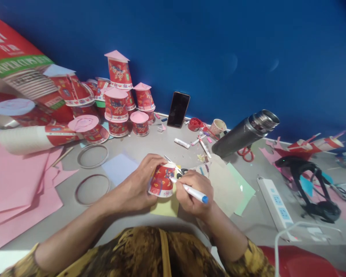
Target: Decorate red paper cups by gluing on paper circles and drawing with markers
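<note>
A red printed paper cup (161, 182) is upside down in my left hand (141, 179), which is wrapped round its side. My right hand (194, 192) grips a white marker pen (193, 191) with a blue end, its tip against or very close to the cup's wall. Beneath the cup lies a yellow paper sheet (164, 207). Scissors (178, 171) lie just behind the cup, partly hidden by my right hand. To the left of my left hand is a pale blue sheet (118, 165).
Stacked red cups with pink paper tops (117, 105) stand at back left. A phone (178, 109) leans on the blue wall. A dark flask (245, 132) rises behind my right hand. Tape rings (92, 156), pink paper (14, 184) and a power strip (276, 207) lie around.
</note>
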The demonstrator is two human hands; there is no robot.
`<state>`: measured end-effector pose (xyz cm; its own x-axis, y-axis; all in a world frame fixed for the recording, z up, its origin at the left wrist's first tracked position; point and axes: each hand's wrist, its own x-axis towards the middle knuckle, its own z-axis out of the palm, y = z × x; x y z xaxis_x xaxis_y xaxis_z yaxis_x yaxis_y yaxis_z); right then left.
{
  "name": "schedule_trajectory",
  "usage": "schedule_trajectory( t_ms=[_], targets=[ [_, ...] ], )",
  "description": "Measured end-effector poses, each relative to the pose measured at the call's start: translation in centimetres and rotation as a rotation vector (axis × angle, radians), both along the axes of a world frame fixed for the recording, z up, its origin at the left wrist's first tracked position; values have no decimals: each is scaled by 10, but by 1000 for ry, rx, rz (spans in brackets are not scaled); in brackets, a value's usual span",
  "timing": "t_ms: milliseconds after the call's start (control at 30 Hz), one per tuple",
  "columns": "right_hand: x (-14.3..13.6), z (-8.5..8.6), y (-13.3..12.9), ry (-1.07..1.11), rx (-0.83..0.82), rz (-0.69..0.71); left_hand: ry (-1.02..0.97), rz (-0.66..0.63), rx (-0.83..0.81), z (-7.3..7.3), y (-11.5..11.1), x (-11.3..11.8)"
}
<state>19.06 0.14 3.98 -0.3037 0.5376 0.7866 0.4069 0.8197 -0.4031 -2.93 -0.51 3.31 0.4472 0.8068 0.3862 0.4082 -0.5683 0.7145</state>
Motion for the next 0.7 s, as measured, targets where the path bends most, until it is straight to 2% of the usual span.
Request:
schedule_trajectory(
  t_ms=[133,400,533,700],
  targets=[
    [2,3,0,26,-33,-46,-6,17,22,-2,0,-1],
    [-3,0,-2,29,-17,35,5,-18,-11,-2,-2,0],
    [2,2,1,-1,-14,-18,-6,-15,9,-3,-1,0],
    [5,8,0,64,-64,-69,3,-3,17,-5,0,-1]
  ],
)
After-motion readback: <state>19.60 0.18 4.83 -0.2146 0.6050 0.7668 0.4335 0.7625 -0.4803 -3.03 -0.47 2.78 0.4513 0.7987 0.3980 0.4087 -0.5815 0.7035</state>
